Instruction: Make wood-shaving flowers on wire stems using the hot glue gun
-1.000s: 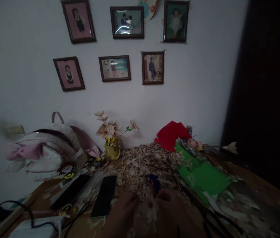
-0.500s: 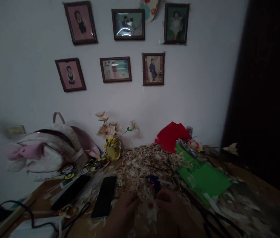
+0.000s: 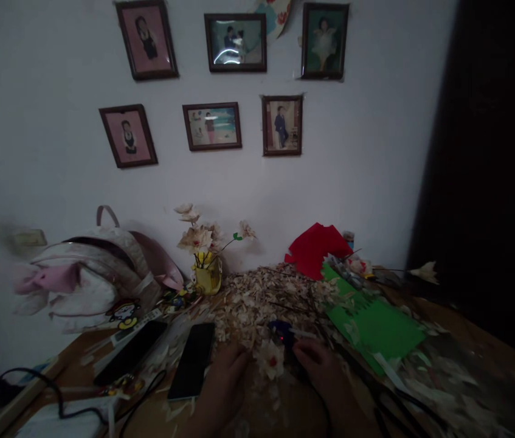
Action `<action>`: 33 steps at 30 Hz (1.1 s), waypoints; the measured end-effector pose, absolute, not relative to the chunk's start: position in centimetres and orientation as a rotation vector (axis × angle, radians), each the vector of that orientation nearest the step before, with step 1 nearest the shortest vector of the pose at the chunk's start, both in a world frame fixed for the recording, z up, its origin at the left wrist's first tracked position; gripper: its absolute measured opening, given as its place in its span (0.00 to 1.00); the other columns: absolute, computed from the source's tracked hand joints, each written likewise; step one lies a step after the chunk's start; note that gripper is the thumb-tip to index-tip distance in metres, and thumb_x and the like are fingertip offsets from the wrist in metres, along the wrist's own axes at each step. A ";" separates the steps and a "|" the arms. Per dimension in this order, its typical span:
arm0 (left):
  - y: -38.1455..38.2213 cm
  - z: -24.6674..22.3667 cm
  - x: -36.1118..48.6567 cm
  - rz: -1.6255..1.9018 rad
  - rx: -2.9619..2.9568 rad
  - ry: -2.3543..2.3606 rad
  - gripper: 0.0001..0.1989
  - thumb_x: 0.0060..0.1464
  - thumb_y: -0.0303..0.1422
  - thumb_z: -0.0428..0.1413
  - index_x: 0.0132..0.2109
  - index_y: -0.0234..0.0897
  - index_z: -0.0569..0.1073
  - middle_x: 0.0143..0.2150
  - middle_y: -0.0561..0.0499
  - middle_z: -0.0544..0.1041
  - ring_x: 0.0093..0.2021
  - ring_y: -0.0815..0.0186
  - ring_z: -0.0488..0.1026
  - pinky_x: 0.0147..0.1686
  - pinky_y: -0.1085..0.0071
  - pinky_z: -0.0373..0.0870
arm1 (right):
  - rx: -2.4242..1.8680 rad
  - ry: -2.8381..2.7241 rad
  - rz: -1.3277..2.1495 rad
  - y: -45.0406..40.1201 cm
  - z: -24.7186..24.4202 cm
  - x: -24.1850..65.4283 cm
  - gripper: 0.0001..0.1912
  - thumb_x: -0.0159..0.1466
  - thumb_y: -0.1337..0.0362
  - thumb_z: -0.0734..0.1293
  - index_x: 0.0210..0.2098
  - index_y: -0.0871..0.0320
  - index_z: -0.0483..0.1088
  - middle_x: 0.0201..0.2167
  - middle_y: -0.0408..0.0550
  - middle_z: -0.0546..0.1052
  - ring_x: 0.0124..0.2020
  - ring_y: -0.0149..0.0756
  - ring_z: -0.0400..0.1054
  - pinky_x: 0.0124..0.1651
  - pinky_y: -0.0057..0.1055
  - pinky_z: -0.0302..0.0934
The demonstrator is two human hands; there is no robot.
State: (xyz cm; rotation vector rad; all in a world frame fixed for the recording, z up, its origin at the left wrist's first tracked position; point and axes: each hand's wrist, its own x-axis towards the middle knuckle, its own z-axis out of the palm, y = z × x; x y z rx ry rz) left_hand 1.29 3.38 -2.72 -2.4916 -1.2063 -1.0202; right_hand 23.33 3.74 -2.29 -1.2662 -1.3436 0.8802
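A cream handmade flower with a red centre faces up between my two hands. My left hand is closed, its fingertips at the flower's left edge; the stem and the grip are hidden in shadow. A dark blue glue gun with a small red light lies just beyond the flower, a pale stick protruding from its right side. My right hand is curled at the glue gun's handle, fingers bent against it. Dry petal pieces are heaped behind the hands.
Left of my hands are two dark phones, a white box with a cable and a pale backpack. A yellow vase holds finished flowers. On the right lie green sheet, red sheet and black-handled scissors.
My right hand has moved right, off the flower and to the glue gun's handle. The flower has shifted slightly away from me and shows more clearly, with my left hand slightly farther forward.
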 end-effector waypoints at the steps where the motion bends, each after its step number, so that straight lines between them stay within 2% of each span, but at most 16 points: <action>1: 3.3 -2.8 1.3 -0.991 -2.483 -1.195 0.14 0.51 0.20 0.46 0.40 0.38 0.69 0.36 0.46 0.74 0.36 0.63 0.71 0.33 0.69 0.70 | -1.280 -1.375 0.863 3.7 -2.3 23.3 0.17 0.51 0.49 0.64 0.28 0.57 0.73 0.31 0.49 0.77 0.37 0.44 0.69 0.41 0.34 0.61; 5: 3.2 -3.5 1.3 -0.930 -2.453 -1.125 0.17 0.48 0.19 0.45 0.42 0.39 0.69 0.37 0.46 0.74 0.37 0.63 0.71 0.34 0.68 0.69 | -1.339 -1.502 0.828 3.4 -2.1 22.9 0.17 0.53 0.53 0.61 0.26 0.60 0.73 0.30 0.52 0.77 0.36 0.43 0.69 0.41 0.34 0.60; 12: 3.1 -3.8 1.5 -0.898 -2.448 -1.076 0.19 0.45 0.17 0.46 0.41 0.39 0.69 0.37 0.47 0.75 0.36 0.62 0.71 0.34 0.67 0.67 | -1.387 -1.540 0.958 3.5 -1.8 23.0 0.15 0.51 0.55 0.60 0.24 0.60 0.71 0.26 0.49 0.76 0.34 0.41 0.68 0.39 0.32 0.59; 15: 3.0 -3.6 1.5 -0.920 -2.434 -1.062 0.18 0.45 0.17 0.46 0.41 0.39 0.69 0.37 0.47 0.75 0.35 0.62 0.71 0.33 0.68 0.67 | -1.407 -1.531 0.936 3.5 -1.8 23.0 0.16 0.50 0.55 0.60 0.24 0.60 0.72 0.26 0.48 0.75 0.33 0.41 0.68 0.38 0.31 0.59; 20: 2.8 -3.8 1.2 -0.925 -2.406 -0.976 0.20 0.45 0.18 0.45 0.43 0.40 0.69 0.38 0.46 0.76 0.39 0.61 0.71 0.36 0.66 0.68 | -1.416 -1.533 0.898 3.6 -2.2 23.0 0.15 0.50 0.56 0.60 0.24 0.59 0.74 0.26 0.47 0.77 0.33 0.41 0.68 0.37 0.30 0.59; 25: 2.6 -3.6 1.3 -0.930 -2.414 -0.957 0.18 0.46 0.19 0.46 0.42 0.39 0.70 0.37 0.46 0.76 0.35 0.63 0.72 0.32 0.70 0.68 | -1.425 -1.538 0.879 3.7 -2.6 23.0 0.14 0.51 0.58 0.61 0.25 0.59 0.74 0.27 0.48 0.77 0.33 0.40 0.69 0.38 0.30 0.59; 33: 3.0 -3.6 1.3 -0.937 -2.380 -0.962 0.17 0.46 0.18 0.45 0.42 0.38 0.69 0.37 0.45 0.76 0.36 0.61 0.72 0.33 0.67 0.69 | -1.412 -1.499 0.921 3.5 -2.0 23.0 0.17 0.52 0.55 0.59 0.25 0.59 0.74 0.28 0.48 0.78 0.35 0.40 0.69 0.38 0.30 0.60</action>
